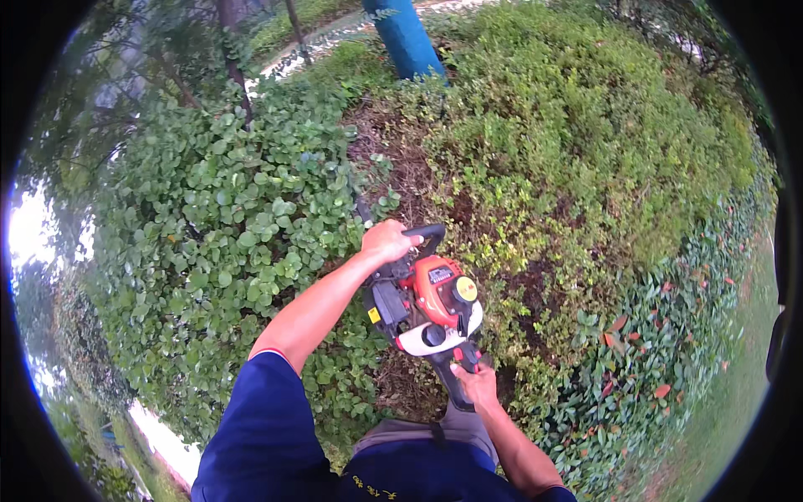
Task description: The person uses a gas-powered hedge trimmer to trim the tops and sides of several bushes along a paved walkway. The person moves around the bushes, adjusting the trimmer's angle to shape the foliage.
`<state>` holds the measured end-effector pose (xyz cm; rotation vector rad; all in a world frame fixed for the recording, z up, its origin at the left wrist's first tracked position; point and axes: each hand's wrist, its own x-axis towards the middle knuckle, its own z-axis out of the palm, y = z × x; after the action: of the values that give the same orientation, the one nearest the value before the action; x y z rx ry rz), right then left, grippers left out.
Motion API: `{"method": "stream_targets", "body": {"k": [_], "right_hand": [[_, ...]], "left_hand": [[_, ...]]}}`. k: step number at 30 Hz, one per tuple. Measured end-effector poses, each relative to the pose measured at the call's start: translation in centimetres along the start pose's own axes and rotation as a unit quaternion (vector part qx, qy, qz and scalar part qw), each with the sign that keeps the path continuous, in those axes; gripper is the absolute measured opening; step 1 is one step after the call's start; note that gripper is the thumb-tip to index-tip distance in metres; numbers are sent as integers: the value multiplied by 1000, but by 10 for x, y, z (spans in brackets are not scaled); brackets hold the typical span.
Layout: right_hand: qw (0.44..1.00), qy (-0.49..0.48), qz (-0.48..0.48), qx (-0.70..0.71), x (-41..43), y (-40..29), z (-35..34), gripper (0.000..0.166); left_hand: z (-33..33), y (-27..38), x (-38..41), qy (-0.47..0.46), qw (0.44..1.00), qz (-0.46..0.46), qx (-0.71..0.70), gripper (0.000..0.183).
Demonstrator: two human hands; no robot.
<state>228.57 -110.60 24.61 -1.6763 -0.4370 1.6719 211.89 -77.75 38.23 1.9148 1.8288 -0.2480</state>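
A petrol hedge trimmer (433, 292) with a red engine cover and a white tank is held out in front of my body. My left hand (388, 241) grips its black front loop handle. Around the rear handle with the red controls, my right hand (478, 384) is closed. The dark cutter bar (362, 210) points away from me, beside the round-leaved shrub (251, 207), and leaves hide most of it. To the right of the trimmer spreads a small-leaved yellow-green hedge (583, 138).
Between the two shrubs runs a strip of bare brown twigs (404, 169). A blue post or wrapped trunk (404, 41) rises at the far end. Thin dark trunks (235, 63) stand at the upper left. A darker shrub with some red leaves (633, 370) borders grass (721, 401) on the right.
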Motion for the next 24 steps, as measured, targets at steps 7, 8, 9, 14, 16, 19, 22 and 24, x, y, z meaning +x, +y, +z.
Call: {"method": "stream_targets", "body": {"k": [7, 8, 9, 14, 16, 19, 22, 24], "right_hand": [[999, 10, -34, 20, -61, -57, -43, 32], [999, 28, -26, -21, -68, -66, -48, 33], [997, 44, -18, -65, -76, -79, -53, 35], [995, 53, -56, -61, -118, -148, -64, 22], [996, 52, -51, -52, -125, -169, -61, 17], [996, 40, -26, -81, -139, -211, -46, 18], [995, 48, -8, -84, -125, -226, -26, 20], [996, 51, 13, -72, -95, -219, -18, 23]], "left_hand": [[-49, 49, -60, 33, 998, 34, -40, 48], [-59, 56, -61, 26, 997, 39, -53, 48], [-68, 63, -61, 21, 997, 41, -68, 48], [-97, 79, -40, -2, 988, 76, -135, 50], [-104, 84, -23, -13, 985, 88, -151, 49], [-112, 82, 6, -42, 983, 90, -156, 48], [-108, 73, 45, -83, 981, 98, -144, 48], [-104, 60, 70, -90, 979, 88, -160, 48]]}}
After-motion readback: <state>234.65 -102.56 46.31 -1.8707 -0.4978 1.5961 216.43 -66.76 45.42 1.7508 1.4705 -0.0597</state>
